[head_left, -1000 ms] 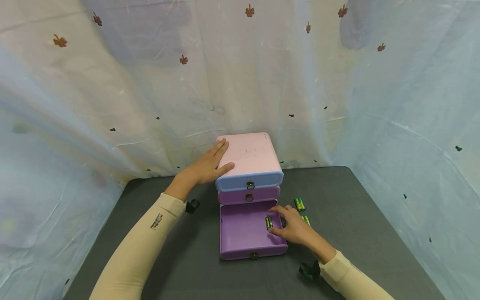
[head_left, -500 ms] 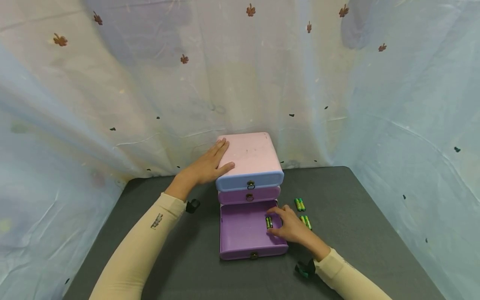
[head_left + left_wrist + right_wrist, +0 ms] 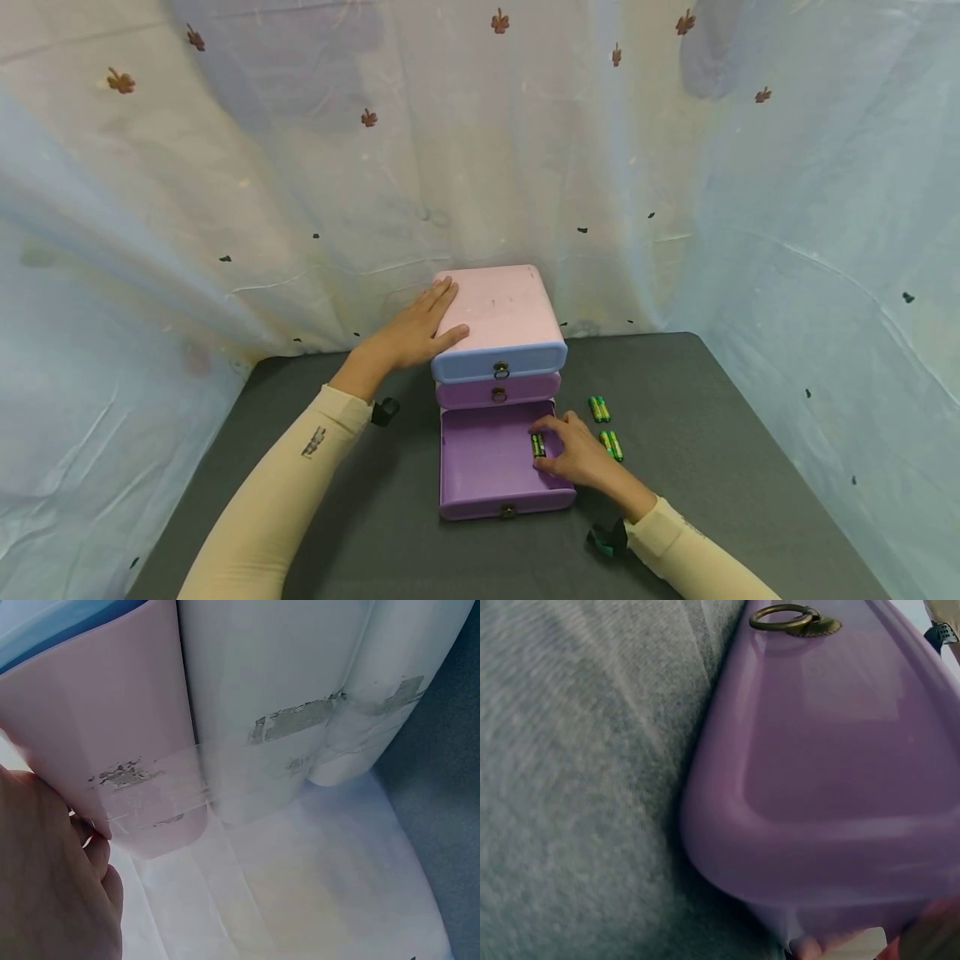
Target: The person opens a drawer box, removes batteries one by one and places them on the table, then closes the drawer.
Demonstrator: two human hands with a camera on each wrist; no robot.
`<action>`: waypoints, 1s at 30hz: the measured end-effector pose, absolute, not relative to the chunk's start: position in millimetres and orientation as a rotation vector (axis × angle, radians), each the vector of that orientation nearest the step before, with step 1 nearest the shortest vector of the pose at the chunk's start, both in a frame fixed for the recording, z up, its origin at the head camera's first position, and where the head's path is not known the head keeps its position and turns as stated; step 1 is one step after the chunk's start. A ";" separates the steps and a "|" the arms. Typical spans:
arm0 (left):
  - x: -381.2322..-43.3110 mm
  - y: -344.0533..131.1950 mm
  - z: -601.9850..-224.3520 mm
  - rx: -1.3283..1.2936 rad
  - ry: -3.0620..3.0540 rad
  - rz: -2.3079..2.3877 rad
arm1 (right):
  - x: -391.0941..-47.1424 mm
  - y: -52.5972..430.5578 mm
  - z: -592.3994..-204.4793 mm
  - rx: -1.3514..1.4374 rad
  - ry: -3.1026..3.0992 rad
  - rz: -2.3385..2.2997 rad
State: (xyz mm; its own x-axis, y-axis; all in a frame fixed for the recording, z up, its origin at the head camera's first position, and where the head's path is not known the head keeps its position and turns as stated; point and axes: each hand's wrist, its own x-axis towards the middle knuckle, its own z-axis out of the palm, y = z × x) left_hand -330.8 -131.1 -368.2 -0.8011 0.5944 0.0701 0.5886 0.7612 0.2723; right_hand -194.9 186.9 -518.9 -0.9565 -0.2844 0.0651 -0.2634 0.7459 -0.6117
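Observation:
My left hand (image 3: 416, 333) rests on the left side of the pink top of a small drawer chest (image 3: 498, 304), fingers straight and thumb spread. In the left wrist view its fingers lie against the pink casing (image 3: 150, 750). The purple bottom drawer (image 3: 483, 458) is pulled out. Inside it, near the right wall, lies a pair of green and black batteries (image 3: 538, 445). My right hand (image 3: 581, 454) reaches over that wall, index finger and thumb curled at the two ends of the pair. In the right wrist view the drawer front (image 3: 847, 750) hides most of the hand.
Two more pairs of green batteries, an upper pair (image 3: 599, 408) and a lower pair (image 3: 611, 445), lie on the dark grey table (image 3: 720, 467) right of the chest. The blue drawer (image 3: 498, 362) and purple middle drawer (image 3: 498, 390) are closed. A patterned curtain (image 3: 480, 167) hangs behind.
My right hand has shifted slightly left, its index finger coming down to the batteries' far end. The lower pair on the table shows more fully. The left hand has stayed put.

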 end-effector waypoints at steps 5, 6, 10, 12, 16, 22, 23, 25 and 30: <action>-329.7 -131.2 -368.0 0.982 2.933 0.425 | -194.6 185.7 -517.8 -0.451 2.903 -1.009; -329.5 -131.3 -367.9 0.980 2.933 0.422 | -194.5 185.5 -517.7 -0.448 2.902 -1.008; -328.7 -130.8 -367.1 0.978 2.937 0.415 | -194.6 184.9 -517.4 -0.448 2.903 -1.012; -328.3 -130.7 -366.3 0.978 2.938 0.415 | -194.7 184.7 -517.3 -0.450 2.903 -1.020; -327.1 -130.1 -364.6 0.975 2.935 0.422 | -194.5 184.2 -517.0 -0.446 2.903 -1.021; -325.5 -129.4 -363.4 0.969 2.931 0.428 | -194.7 184.2 -516.6 -0.425 2.893 -1.030; -325.4 -129.5 -363.4 0.968 2.932 0.426 | -194.8 184.2 -516.5 -0.423 2.891 -1.032; -325.4 -129.8 -363.5 0.967 2.934 0.422 | -195.0 184.2 -516.8 -0.421 2.890 -1.029; -325.2 -130.0 -363.2 0.965 2.934 0.418 | -196.1 184.0 -518.5 -0.415 2.889 -1.023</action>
State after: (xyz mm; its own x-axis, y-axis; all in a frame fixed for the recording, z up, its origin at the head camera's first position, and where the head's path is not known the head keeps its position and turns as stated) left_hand -325.2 -130.0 -363.2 -0.8081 0.5861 0.0592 0.5793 0.7724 0.2603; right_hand -196.1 184.0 -518.5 -0.9628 -0.2668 0.0435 -0.2347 0.7451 -0.6243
